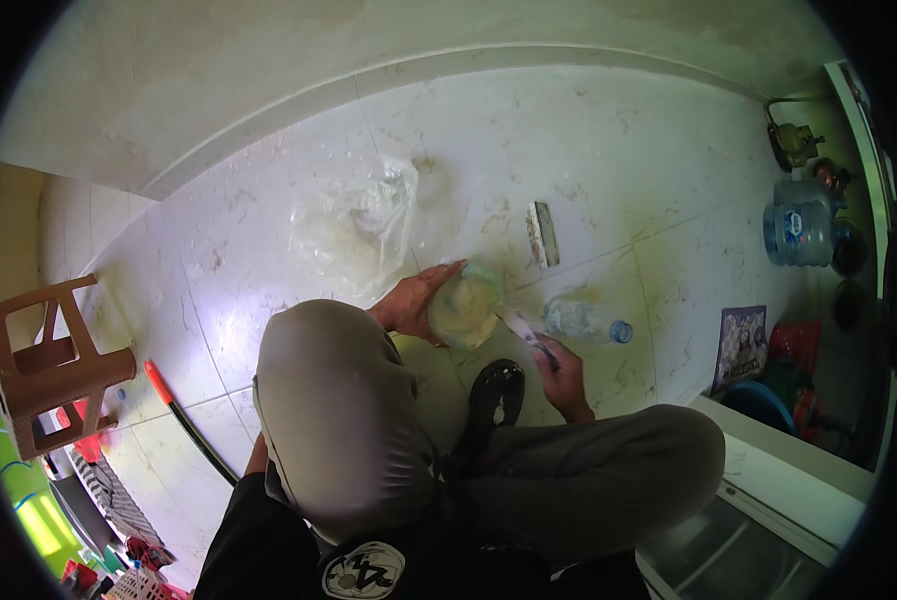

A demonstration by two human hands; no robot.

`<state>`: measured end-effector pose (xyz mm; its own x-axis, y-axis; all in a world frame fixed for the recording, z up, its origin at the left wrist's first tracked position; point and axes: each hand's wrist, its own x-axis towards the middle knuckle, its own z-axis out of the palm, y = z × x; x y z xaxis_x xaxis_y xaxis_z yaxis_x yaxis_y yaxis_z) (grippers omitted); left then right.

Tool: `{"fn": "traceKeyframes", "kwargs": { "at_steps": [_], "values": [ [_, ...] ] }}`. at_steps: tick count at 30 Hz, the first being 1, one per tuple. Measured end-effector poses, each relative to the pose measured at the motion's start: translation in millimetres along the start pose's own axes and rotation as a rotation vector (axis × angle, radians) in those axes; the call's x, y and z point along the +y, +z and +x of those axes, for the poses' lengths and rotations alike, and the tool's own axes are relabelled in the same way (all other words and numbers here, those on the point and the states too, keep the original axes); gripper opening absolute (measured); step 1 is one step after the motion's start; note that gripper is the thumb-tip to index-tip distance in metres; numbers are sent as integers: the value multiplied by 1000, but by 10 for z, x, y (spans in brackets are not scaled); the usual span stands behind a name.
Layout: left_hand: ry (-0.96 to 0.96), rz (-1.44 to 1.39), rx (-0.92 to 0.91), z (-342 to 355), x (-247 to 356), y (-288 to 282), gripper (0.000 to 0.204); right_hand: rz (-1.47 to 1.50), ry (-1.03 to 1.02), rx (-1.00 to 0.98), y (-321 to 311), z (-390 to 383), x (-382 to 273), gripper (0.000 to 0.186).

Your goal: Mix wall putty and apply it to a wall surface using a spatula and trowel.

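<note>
While the left hand (pixel 415 302) is curled around a round, pale-green translucent container (pixel 482 273), the head view shows the right hand (pixel 565 380) gripping a flat, metal-bladed tool (pixel 524 328) at its right side. The container is just beyond the black shoe (pixel 495 393). Pale paste (pixel 465 304) is already inside; because it looks uneven, I judge that mixing remains unfinished.

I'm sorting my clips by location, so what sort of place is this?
Probably a room in a home: there's a pale tiled floor, a brown plastic stool and a big blue water bottle.
</note>
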<state>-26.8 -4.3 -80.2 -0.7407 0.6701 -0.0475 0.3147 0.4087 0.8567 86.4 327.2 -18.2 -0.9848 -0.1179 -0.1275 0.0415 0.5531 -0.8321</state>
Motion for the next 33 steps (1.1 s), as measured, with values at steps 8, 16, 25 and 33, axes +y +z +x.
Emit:
{"fn": "traceKeyframes", "kwargs": {
  "at_steps": [8,16,25,33],
  "values": [
    [23,1,1,4,-38,20,147,-578,-411,-50,533,187,558,50],
    [-24,-17,5,23,-26,5,143,-613,-442,-51,395,84,647,61],
    [14,-5,50,-47,-26,-59,139,-566,-419,-9,326,-39,538,57],
    [-17,-70,48,6,191,-110,138,-584,-372,-18,-160,-379,498,41]
  ]
}}
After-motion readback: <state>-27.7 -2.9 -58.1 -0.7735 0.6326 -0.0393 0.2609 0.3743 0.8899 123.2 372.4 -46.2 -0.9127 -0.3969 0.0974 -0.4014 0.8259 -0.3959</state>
